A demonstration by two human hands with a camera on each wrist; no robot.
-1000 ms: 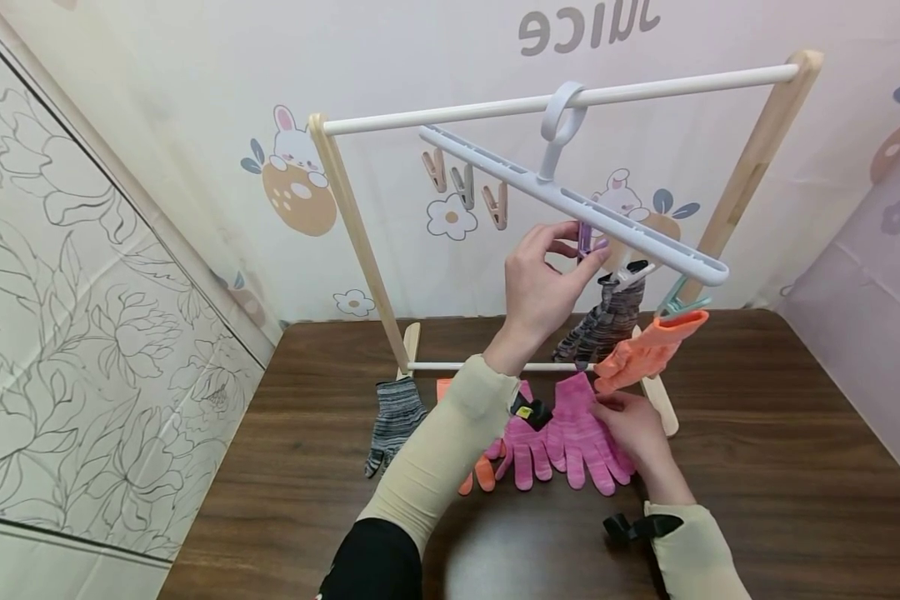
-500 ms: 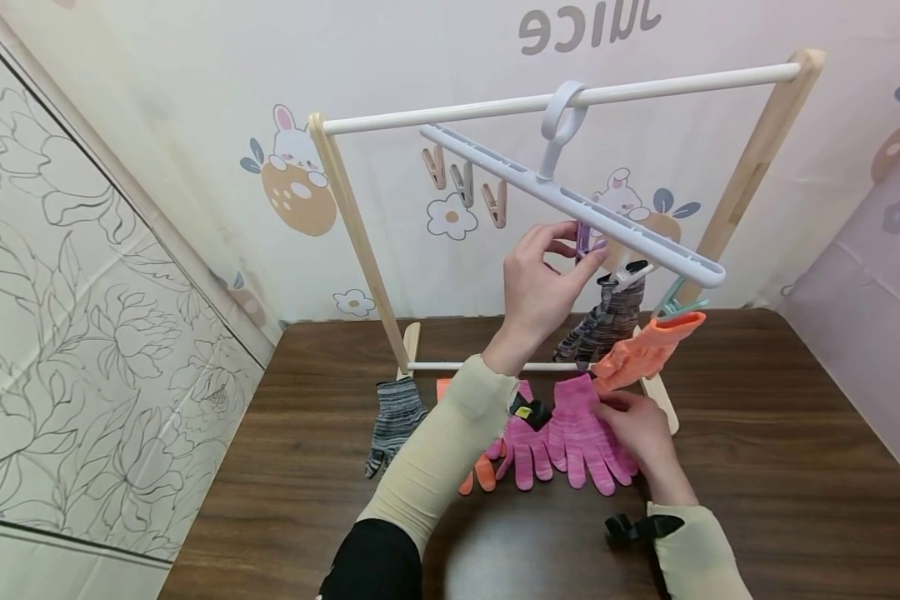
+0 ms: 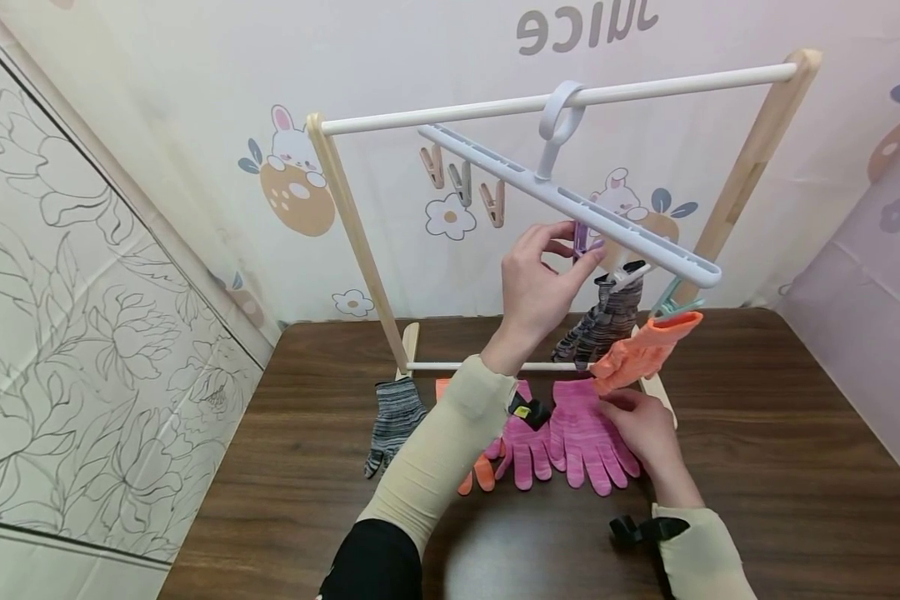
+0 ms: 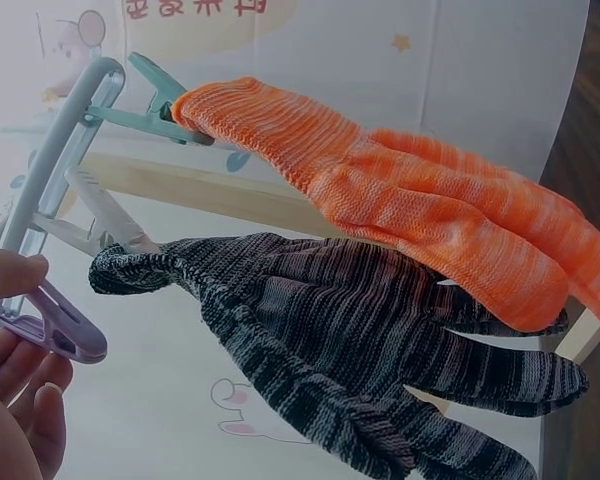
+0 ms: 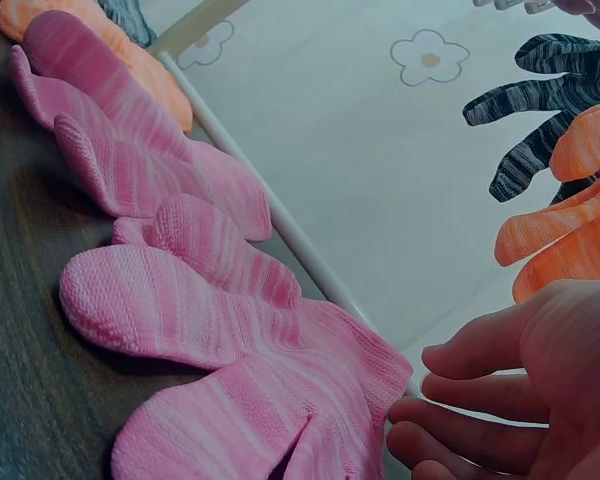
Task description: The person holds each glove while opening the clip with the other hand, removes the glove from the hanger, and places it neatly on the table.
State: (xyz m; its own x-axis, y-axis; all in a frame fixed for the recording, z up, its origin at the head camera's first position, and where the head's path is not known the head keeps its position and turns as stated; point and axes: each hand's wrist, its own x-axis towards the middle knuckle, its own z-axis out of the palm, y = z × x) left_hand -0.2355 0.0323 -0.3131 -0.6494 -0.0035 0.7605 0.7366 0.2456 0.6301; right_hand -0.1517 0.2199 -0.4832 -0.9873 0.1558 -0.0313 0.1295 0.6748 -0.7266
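In the head view my left hand (image 3: 537, 279) pinches a purple clothespin (image 3: 579, 240) just below the white hanger (image 3: 570, 200). The same clothespin (image 4: 65, 328) is between thumb and fingers in the left wrist view. Beside it hang a black-and-grey striped glove (image 4: 310, 310) in a white clip and an orange glove (image 4: 380, 180) in a green clip. Low on the right, my right hand (image 3: 645, 429) is beside the cuff of a pink glove (image 3: 585, 433) lying on the table. In the right wrist view its fingers are loosely bent, with no cloth between thumb and fingers.
A rack with a white top bar (image 3: 442, 115) and wooden posts stands on the dark wooden table (image 3: 307, 500). A second pink glove (image 3: 525, 450), an orange glove (image 3: 483, 475) and a grey striped glove (image 3: 395, 421) lie there. Clothespins (image 3: 492, 204) are against the printed backdrop.
The pink glove's cuff, raised to a point earlier, now lies flatter and straighter. My right hand has shifted slightly right. The left hand keeps its pinch on the purple clothespin; the hanger's right end swung slightly left.
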